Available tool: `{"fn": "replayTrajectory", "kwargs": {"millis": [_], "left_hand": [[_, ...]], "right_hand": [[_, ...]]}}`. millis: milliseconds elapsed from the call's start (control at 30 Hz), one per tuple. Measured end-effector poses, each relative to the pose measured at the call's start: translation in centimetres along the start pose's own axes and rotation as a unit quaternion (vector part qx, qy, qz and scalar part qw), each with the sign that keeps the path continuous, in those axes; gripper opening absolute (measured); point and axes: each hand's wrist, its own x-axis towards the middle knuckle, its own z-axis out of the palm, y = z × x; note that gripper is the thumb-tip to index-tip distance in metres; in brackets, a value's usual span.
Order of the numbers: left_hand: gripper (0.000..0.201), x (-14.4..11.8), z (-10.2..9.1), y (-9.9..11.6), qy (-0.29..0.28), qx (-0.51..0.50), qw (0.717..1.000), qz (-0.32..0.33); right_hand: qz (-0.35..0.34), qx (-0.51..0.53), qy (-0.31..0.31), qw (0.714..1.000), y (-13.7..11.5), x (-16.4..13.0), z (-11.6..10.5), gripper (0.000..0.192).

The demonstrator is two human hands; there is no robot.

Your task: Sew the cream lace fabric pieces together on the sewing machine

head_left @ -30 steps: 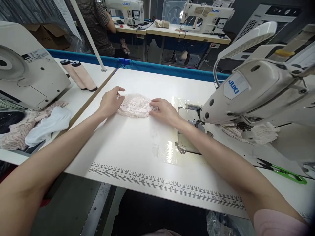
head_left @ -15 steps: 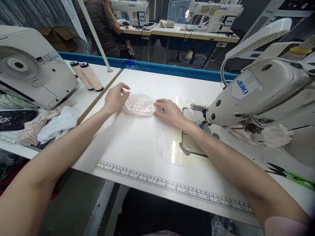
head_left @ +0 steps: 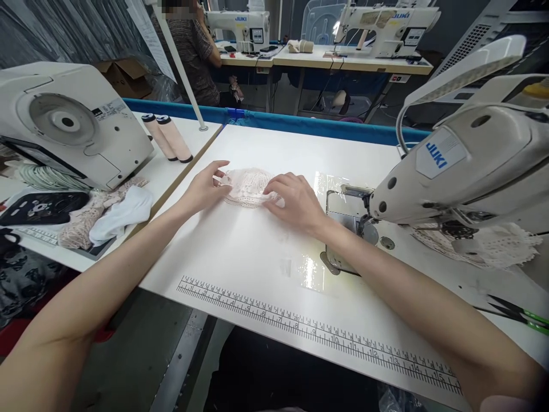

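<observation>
From the head camera, a small piece of pale pink lace lies flat on the white sewing table, towards its far side and to the left of the sewing machine. The left hand rests at the lace's left edge, fingers loosely curled, with the thumb and forefinger touching the fabric; whether they actually pinch it cannot be told. The right hand lies palm down over the lace's right edge, fingers spread slightly and pressing the fabric against the table, gripping nothing. Just right of that hand sits the machine's metal needle plate. A printed ruler scale runs along the table's near edge. More white lace lies under the machine's arm, and green-handled snips rest at the far right. On the neighbouring table to the left stand two thread cones beside another machine, with a white cloth near the edge. Another person sits at a bench well behind.
</observation>
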Motion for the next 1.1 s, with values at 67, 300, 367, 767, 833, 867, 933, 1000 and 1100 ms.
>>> {"fn": "replayTrajectory", "kwargs": {"millis": [67, 300, 367, 767, 833, 867, 933, 1000, 1100], "left_hand": [[0.065, 0.3, 0.3, 0.0, 0.012, -0.021, 1.0, 0.015], [0.057, 1.0, 0.4, 1.4, 0.016, -0.127, 0.991, -0.032], [0.052, 1.0, 0.3, 1.6, 0.017, -0.153, 0.987, -0.043], [0.038, 1.1, 0.1, 1.8, 0.001, -0.196, 0.979, -0.061], [0.038, 1.1, 0.1, 1.9, -0.004, -0.197, 0.978, -0.064], [0.038, 1.1, 0.1, 1.9, -0.006, -0.199, 0.978, -0.066], [0.037, 1.1, 0.0, 1.8, -0.008, -0.2, 0.977, -0.068], [0.036, 1.2, 0.0, 1.6, -0.007, -0.2, 0.978, -0.066], [0.036, 1.4, 0.0, 1.3, -0.009, -0.202, 0.977, -0.062]], "right_hand": [[-0.021, -0.033, -0.021, 0.999, -0.7, 0.5, 0.3, 0.006], [-0.012, -0.093, -0.053, 0.994, -1.5, 1.6, 0.6, 0.021], [-0.008, -0.09, -0.052, 0.995, -1.6, 1.6, 0.5, 0.018], [-0.012, -0.081, -0.05, 0.995, -1.8, 1.8, 0.8, 0.009], [-0.017, -0.069, -0.053, 0.996, -1.9, 1.8, 0.8, 0.002], [-0.019, -0.065, -0.054, 0.996, -1.9, 1.8, 0.8, 0.002], [-0.017, -0.06, -0.055, 0.997, -2.0, 1.8, 0.9, 0.007], [-0.009, -0.059, -0.055, 0.997, -2.0, 1.9, 0.9, 0.015], [0.004, -0.049, -0.056, 0.997, -1.8, 2.2, 0.8, 0.017]]}}
